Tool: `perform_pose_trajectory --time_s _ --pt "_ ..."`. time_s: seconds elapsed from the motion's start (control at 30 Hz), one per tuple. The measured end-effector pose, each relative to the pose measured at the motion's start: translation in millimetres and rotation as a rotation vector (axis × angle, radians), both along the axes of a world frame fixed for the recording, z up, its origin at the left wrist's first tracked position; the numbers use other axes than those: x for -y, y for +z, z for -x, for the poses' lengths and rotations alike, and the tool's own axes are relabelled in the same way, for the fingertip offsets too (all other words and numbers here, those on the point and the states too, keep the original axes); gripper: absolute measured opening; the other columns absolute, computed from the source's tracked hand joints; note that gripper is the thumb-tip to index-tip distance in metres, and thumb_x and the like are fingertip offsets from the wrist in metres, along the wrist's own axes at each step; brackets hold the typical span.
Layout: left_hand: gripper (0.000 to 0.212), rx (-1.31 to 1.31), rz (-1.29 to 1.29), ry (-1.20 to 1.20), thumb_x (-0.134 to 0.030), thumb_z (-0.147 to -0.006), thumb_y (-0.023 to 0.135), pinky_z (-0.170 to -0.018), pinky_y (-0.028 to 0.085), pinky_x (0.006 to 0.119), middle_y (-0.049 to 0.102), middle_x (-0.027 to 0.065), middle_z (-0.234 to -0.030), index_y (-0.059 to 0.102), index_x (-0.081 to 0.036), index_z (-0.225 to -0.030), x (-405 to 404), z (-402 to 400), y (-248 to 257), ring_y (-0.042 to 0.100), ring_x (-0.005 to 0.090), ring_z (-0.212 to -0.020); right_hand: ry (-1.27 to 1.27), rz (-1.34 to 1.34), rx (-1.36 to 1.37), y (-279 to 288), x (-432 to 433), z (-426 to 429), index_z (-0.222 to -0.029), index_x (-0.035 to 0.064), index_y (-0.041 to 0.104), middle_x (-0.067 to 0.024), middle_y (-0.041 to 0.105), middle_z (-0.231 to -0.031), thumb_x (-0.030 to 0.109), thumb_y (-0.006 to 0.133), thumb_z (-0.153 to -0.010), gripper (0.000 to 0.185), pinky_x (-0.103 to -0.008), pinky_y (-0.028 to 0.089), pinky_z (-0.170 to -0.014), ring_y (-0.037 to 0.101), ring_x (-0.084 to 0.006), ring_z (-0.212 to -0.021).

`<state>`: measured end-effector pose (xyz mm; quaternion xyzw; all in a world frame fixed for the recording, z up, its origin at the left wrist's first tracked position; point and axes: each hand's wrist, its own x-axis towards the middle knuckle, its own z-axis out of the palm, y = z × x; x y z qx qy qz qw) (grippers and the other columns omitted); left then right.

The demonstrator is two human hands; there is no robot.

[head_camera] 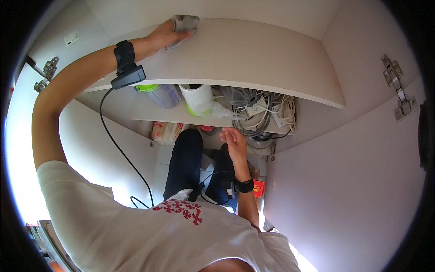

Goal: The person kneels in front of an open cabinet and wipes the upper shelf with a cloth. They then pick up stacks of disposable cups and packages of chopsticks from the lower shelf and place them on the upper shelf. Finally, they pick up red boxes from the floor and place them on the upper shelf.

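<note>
My left hand [170, 35] is closed on a grey cleaning cloth [185, 24], pressed against the back left of the upper cabinet shelf [244, 51]. My right hand [234, 141] hangs above my right knee with its fingers loosely curled and nothing in them. Just beyond it, on the lower shelf [159, 117], lies a tangle of coiled cables [256, 127] with a white power strip [256, 107]. A clear plastic bag [217, 109] lies beside a white container [197, 97] with a green base. Further left is a translucent plastic jar [164, 97] with a green lid.
Cabinet doors stand open on the left [102, 136] and right [340, 180], with metal hinges [396, 78]. Packaged goods [166, 131] and a red-lidded jar [207, 130] sit under the lower shelf. A red box [258, 188] is beside my right forearm. A black cable [119, 146] trails from my left wrist.
</note>
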<state>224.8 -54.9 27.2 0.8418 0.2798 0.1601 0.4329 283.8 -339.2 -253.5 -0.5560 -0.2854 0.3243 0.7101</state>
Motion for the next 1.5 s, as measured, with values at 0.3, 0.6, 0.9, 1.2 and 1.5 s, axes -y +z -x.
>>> perform_pose_trajectory --time_s 0.3,0.6,0.9,1.2,1.5 --pt "0.023 0.078 -0.164 -0.434 0.005 -0.077 0.052 -0.09 0.041 0.027 0.062 0.0055 -0.111 0.051 -0.004 -0.098 97.5 53.0 1.4 0.056 0.0144 -0.099 0.032 -0.031 -0.045 11.8 -7.6 5.7 -0.097 -0.0027 0.059 -0.0092 0.064 -0.083 0.012 0.05 -0.094 0.017 -0.0239 0.048 -0.068 0.06 -0.0125 -0.073" --pt "0.045 0.414 -0.859 0.277 -0.003 -0.069 0.065 -0.082 0.048 0.035 0.063 0.0086 -0.108 0.058 -0.009 -0.113 137.1 55.9 -69.6 0.06 0.0284 -0.097 -0.015 0.014 -0.041 -1.6 10.9 -6.1 -0.098 -0.0029 0.059 -0.0086 0.064 -0.084 0.01 0.051 -0.093 0.016 -0.024 0.048 -0.068 0.06 -0.0125 -0.074" --pt "0.042 0.755 -0.978 -0.019 -0.004 -0.065 0.061 -0.083 0.046 0.035 0.061 0.0076 -0.111 0.06 -0.003 -0.107 211.8 -72.3 -88.0 0.059 0.0261 -0.095 -0.208 -0.017 -0.057 -9.9 21.8 -6.3 -0.105 0.0045 0.06 -0.0052 0.064 -0.093 0.015 0.052 -0.093 0.018 -0.0234 0.044 -0.072 0.059 -0.0114 -0.081" --pt "0.027 0.58 0.542 -0.335 -0.007 -0.078 0.067 -0.083 0.046 0.029 0.064 0.0087 -0.099 0.06 -0.002 -0.103 257.1 -36.7 -103.3 0.06 0.0183 -0.093 -0.639 -0.658 -0.038 137.0 52.8 -23.0 -0.123 0.0019 0.046 -0.0056 0.049 -0.122 0.015 0.052 -0.093 0.034 -0.0276 0.039 -0.089 0.049 -0.0161 -0.105" --pt "0.037 0.524 0.048 -0.122 0.0 -0.073 0.066 -0.076 0.044 0.034 0.052 0.0136 -0.098 0.054 0.001 -0.107 234.6 -30.8 -138.2 0.054 0.0279 -0.087 -0.587 0.148 0.096 138.5 65.5 -28.4 -0.11 0.0036 0.052 -0.0009 0.052 -0.089 0.013 0.058 -0.089 0.024 -0.0167 0.037 -0.051 0.047 -0.0035 -0.071"
